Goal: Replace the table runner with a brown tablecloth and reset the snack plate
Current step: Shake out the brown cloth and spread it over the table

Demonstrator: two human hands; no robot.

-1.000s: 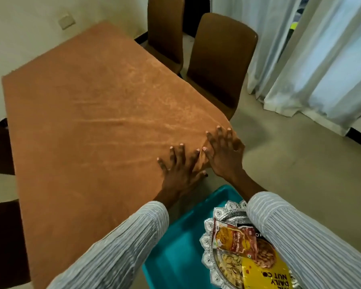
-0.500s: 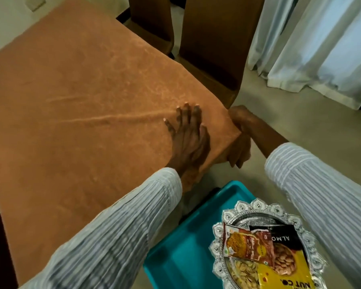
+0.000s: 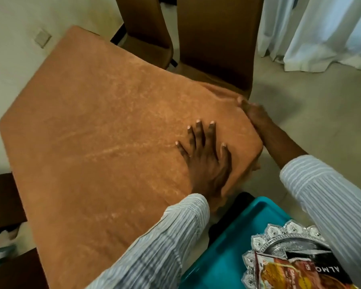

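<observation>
The tablecloth [image 3: 104, 130] is brown and covers the whole visible top of the table. It lies mostly flat, with a shallow crease running across its middle and some bunching at the right-hand corner.

The left hand [image 3: 204, 161] rests palm-down on the tablecloth near that corner. Its fingers [image 3: 198, 134] are straight and spread, pressing the cloth flat; they hold nothing.

The right hand [image 3: 256, 117] sits at the table's right edge, against the draped side of the tablecloth. Its thumb lies on top of the cloth at the bunched fold. The remaining fingers are hidden below the edge, so it cannot be told whether they grip the cloth or only press against it.

Both arms wear striped sleeves [image 3: 165, 243].

The plate [image 3: 283, 230] is silver with a scalloped rim. It is off the table, at the lower right, resting on a teal tray [image 3: 227, 253]. Snack packets [image 3: 283, 272] lie on the plate, one red-orange and one dark with partial lettering. The right sleeve covers part of the plate's rim.

Two brown chairs [image 3: 215, 38] stand at the far side of the table, the nearer one just beside the bunched corner. White curtains [image 3: 321, 28] hang to the floor at the upper right. A wall plate [image 3: 42, 39] is set in the wall at the upper left.
</observation>
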